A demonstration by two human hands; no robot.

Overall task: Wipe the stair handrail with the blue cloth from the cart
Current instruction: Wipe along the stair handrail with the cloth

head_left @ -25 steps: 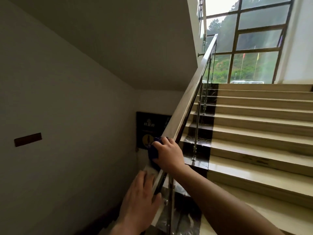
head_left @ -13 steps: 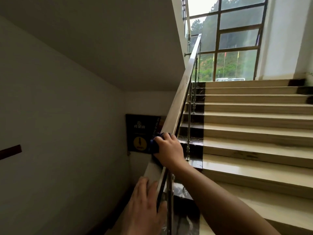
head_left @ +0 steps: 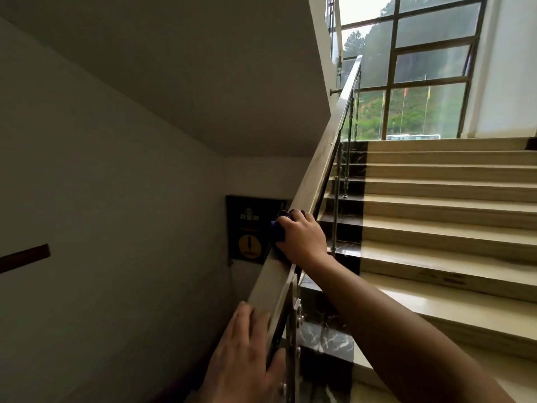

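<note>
Right arm was extended up along the single handrail (head_left: 322,161). The right hand (head_left: 302,239) curled over the rail, clutching one blue cloth (head_left: 278,231) against its left side. The left hand (head_left: 247,359) lay flat nearer, fingers straight, grasping nothing.

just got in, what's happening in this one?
A person is wiping the stair handrail. The right hand grips the blue cloth and presses it on the rail's top, low on the flight. The left hand rests on the rail below it, fingers fairly straight. The long stretch of rail up toward the window lies ahead of the cloth.
</note>
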